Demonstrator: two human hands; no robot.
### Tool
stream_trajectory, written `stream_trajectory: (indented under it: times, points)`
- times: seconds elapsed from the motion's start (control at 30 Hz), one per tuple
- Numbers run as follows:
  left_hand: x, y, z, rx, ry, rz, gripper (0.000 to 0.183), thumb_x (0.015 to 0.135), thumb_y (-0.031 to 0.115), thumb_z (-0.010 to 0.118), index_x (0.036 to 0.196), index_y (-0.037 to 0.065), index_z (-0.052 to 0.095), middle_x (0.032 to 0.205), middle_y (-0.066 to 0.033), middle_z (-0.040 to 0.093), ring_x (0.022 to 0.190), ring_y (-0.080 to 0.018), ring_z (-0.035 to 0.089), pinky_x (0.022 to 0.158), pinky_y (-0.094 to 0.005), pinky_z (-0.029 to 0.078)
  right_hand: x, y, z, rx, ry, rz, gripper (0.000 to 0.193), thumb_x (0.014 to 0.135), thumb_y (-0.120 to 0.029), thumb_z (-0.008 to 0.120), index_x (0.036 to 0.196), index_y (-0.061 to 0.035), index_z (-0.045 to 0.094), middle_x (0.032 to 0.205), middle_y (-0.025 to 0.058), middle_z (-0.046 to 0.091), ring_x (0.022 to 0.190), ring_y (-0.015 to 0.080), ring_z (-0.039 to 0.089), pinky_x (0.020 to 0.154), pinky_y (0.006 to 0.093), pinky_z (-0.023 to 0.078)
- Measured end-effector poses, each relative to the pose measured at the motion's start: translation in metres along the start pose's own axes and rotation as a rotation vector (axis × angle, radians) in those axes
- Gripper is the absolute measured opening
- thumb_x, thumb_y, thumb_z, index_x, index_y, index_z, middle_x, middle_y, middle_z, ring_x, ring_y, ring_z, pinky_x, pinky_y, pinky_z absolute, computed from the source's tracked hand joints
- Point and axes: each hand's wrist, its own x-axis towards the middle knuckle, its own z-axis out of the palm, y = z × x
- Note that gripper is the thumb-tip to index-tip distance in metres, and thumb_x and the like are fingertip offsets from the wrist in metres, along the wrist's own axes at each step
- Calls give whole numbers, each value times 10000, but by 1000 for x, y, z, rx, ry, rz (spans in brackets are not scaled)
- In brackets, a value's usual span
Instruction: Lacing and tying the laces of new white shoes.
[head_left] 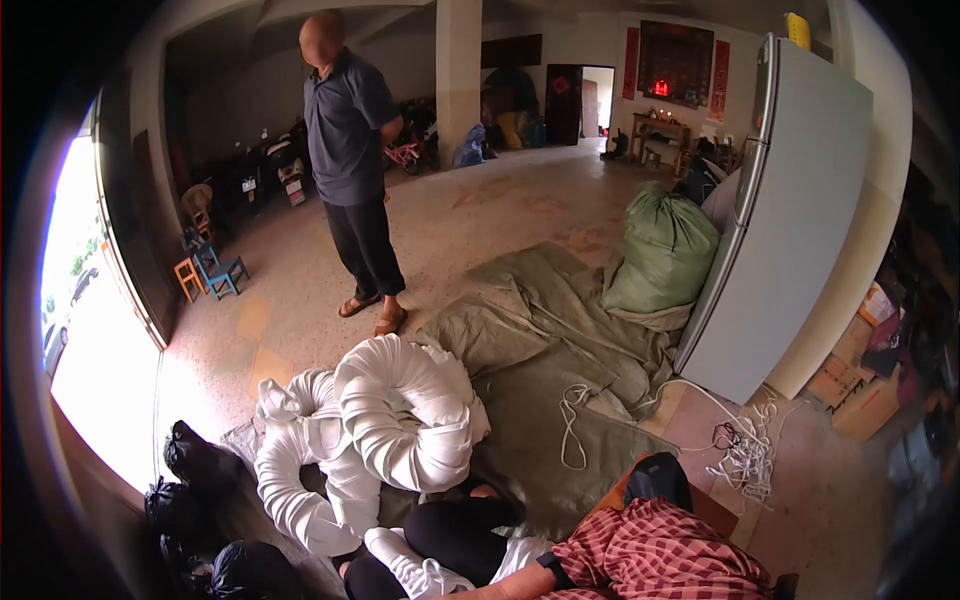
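Note:
Neither of my hands shows; a bare forearm (525, 582) with a black band runs along the lower edge, its hand cut off by the frame. It comes out of red checked clothing (660, 550); I cannot tell whether this is mine. Left of it are black-clad legs (455, 535) with white bunched cloth (415, 568) over and between them. Beyond lie thick rings of gathered white fabric: a large one (385, 405) leans over another (290, 495). Beneath spreads a dark green tarp (530, 310).
A person (345, 120) stands beyond the rings. Black plastic bags (255, 572) sit at lower left. A stuffed green sack (660, 250) leans by a grey refrigerator (800, 220); tangled white rope (745, 450) lies in front. Small chairs (220, 268) stand near the left doorway.

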Motion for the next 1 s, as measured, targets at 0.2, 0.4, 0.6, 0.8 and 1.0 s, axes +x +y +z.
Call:
stream_trajectory:
  times: [0.2, 0.4, 0.6, 0.8, 1.0]
  points:
    - [47, 39, -24, 439, -362, 338, 220, 916, 167, 565, 1105, 71, 624, 1029, -165, 600, 934, -375, 569, 727, -501, 441, -20, 22, -24, 543, 339, 142, 95, 977, -105, 671, 1019, -28, 707, 1015, 13, 697, 957, 117, 641, 885, 276, 501]
    - [67, 56, -48, 517, -379, 505, 166, 815, 104, 553, 969, 64, 599, 1022, -167, 565, 956, -359, 521, 765, -476, 389, -23, 5, -17, 502, 519, 314, 200, 1004, -89, 637, 1173, 0, 698, 1014, -5, 702, 902, 64, 623, 836, 217, 505]
    - [65, 44, -21, 405, -448, 490, 223, 893, 145, 559, 1069, 12, 597, 1108, -204, 568, 1021, -364, 530, 868, -459, 433, -53, 18, -27, 552, 641, 434, 260, 1017, -99, 626, 1250, 8, 673, 1126, 31, 716, 1033, 79, 643, 952, 235, 508]
    - [47, 94, 12, 816, -194, 478, 146, 988, 165, 537, 953, 62, 636, 842, -112, 617, 812, -271, 595, 711, -432, 504, -47, 36, -16, 570, 563, 430, 251, 1033, -130, 613, 1253, -35, 687, 1067, -31, 691, 955, 34, 591, 867, 202, 485]
    - [44, 54, 2, -528, 139, -71, 139, 936, 27, 715, 869, 7, 595, 706, -35, 602, 612, -95, 583, 518, -256, 447, -37, 22, -5, 690, 482, 390, 339, 1014, -106, 637, 1348, -66, 597, 1050, 1, 696, 977, 64, 624, 873, 227, 495]
